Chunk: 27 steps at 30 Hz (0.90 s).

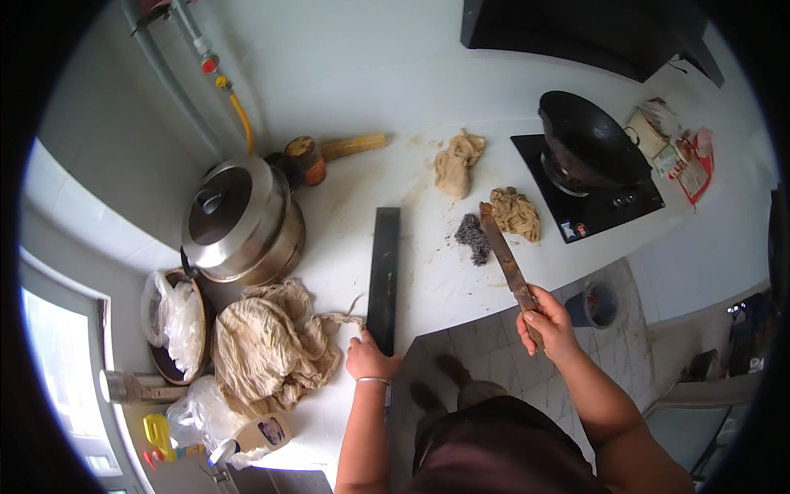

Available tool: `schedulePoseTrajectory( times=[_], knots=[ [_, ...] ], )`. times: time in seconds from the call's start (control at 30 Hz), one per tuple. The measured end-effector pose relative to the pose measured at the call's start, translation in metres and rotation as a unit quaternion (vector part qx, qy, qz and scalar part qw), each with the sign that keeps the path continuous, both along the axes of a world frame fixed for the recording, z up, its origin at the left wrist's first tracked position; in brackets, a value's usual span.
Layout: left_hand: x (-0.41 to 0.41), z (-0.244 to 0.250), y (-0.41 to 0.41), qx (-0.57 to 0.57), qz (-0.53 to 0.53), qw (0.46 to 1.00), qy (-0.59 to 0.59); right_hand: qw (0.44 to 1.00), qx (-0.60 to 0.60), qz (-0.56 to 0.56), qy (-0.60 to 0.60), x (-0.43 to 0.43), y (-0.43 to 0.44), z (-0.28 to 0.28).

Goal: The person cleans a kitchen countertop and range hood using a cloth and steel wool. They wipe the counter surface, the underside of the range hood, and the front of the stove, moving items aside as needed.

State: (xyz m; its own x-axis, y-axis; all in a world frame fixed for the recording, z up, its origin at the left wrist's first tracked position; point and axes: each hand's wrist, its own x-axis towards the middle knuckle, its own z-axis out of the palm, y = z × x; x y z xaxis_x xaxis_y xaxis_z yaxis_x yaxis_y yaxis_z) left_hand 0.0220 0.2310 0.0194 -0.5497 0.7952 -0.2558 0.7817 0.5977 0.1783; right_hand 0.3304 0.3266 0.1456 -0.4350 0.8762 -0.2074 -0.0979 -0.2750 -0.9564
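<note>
My right hand (548,322) grips the lower end of a long, rusty, flat-bladed knife (507,262). Its blade points up and to the left over the counter, and its tip overlaps a crumpled tan cloth (515,214). A dark steel wool scourer (473,239) lies just left of the blade. My left hand (371,357) is around the near end of a long black rectangular bar (385,272), thumb on one side and fingers on the other. The bar lies on the white countertop (432,296), reaching away from me. Another tan cloth (458,163) lies farther back.
At the left stand a large lidded steel pot (247,222), a big crumpled cloth (265,346), plastic bags (179,327) and a plastic jug (265,430). A black wok (589,142) sits tilted on the gas hob (605,213). A bucket (598,305) is on the floor.
</note>
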Motion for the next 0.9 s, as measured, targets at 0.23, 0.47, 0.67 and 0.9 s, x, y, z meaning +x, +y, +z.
schedulePoseTrajectory(
  times=[0.23,0.47,0.67,0.9],
  knots=[
    [0.013,0.005,-0.003,0.006,0.028,0.994,0.103,0.995,-0.017,-0.094,-0.042,0.072,-0.009,-0.017],
    [0.085,0.042,0.079,0.267,-0.152,0.951,0.023,0.992,-0.005,-0.120,-0.039,0.139,0.024,-0.045],
    [0.181,0.034,0.210,0.298,-0.251,0.921,-0.008,0.991,-0.027,-0.117,-0.053,0.178,0.055,-0.053],
    [0.244,0.054,0.324,0.127,-0.269,0.953,0.056,0.989,-0.038,-0.102,-0.102,0.221,0.076,-0.055]
  ],
)
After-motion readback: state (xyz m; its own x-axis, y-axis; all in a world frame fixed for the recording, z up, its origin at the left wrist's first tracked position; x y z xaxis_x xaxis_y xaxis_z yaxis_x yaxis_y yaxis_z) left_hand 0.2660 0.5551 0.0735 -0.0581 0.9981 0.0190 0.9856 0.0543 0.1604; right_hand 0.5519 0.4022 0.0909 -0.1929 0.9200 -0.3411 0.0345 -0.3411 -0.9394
